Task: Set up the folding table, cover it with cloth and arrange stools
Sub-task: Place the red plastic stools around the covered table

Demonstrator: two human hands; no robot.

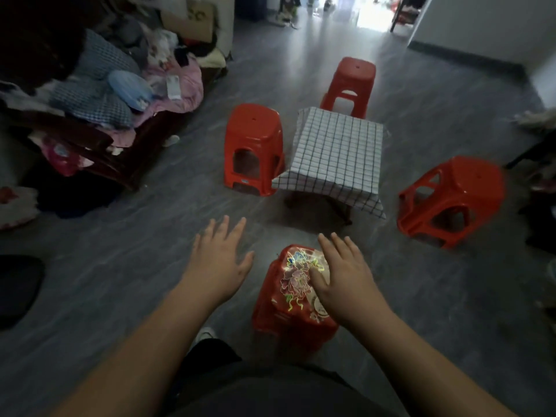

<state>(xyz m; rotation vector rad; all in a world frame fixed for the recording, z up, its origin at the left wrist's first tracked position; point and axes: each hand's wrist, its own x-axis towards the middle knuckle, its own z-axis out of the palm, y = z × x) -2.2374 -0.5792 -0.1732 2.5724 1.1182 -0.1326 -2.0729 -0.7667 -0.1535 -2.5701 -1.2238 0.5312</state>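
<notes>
A low folding table stands mid-floor under a white checked cloth (337, 152); dark legs show beneath its near edge. Red plastic stools surround it: one on the left (254, 145), one behind (352, 82), one on the right (451, 200), tilted in this view. A fourth red stool with a flower-print seat (296, 293) stands nearest me, in front of the table. My right hand (343, 278) hovers open over that seat's right side, thumb on or just above the print. My left hand (219, 263) is spread open over bare floor to the left of it, holding nothing.
A dark wooden sofa (99, 152) heaped with clothes and cushions lines the left side. A dark round object (18, 284) lies at the left edge. Clutter sits along the right edge. A white wall corner (481, 25) stands far right beside a bright doorway (373, 13).
</notes>
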